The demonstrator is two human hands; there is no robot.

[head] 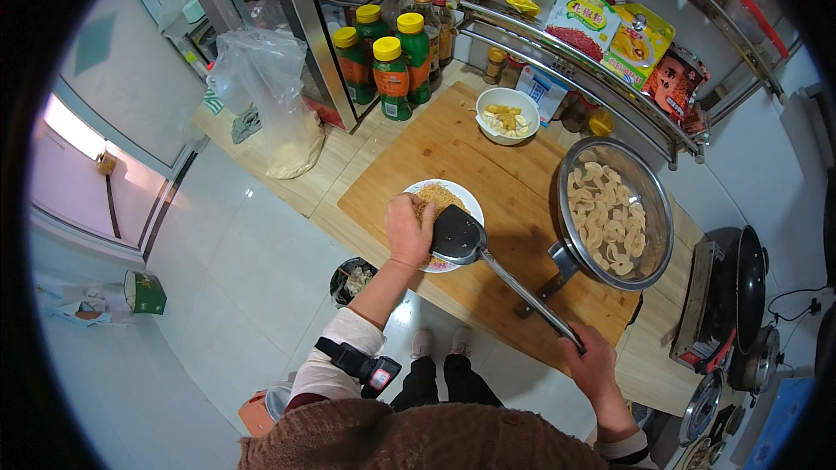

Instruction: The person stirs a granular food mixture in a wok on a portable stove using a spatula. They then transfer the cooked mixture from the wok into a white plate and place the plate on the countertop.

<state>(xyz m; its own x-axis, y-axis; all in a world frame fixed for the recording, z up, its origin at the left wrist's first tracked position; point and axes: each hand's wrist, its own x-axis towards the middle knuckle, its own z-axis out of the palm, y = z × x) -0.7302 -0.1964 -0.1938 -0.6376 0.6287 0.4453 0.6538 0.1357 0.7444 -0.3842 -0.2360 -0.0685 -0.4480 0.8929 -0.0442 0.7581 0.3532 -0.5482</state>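
My left hand (408,230) reaches over a white plate (475,199) with a floral pattern, its fingers curled at the golden crumbs (439,194) there. Its thumb is beside the dark blade of a metal spatula (460,235), which lies over the plate and hides part of it. Whether the fingers pinch any crumbs is hidden. My right hand (591,358) grips the end of the spatula's long steel handle. The plate rests on a wooden cutting board (418,143) near its front edge.
A steel bowl (661,228) of curled beige food pieces stands on the board's right, overlapping a knife (547,287). Behind are a small white bowl (499,137) and several yellow-capped bottles (390,78). A plastic bag (274,104) sits left; a wok (751,287) stands right.
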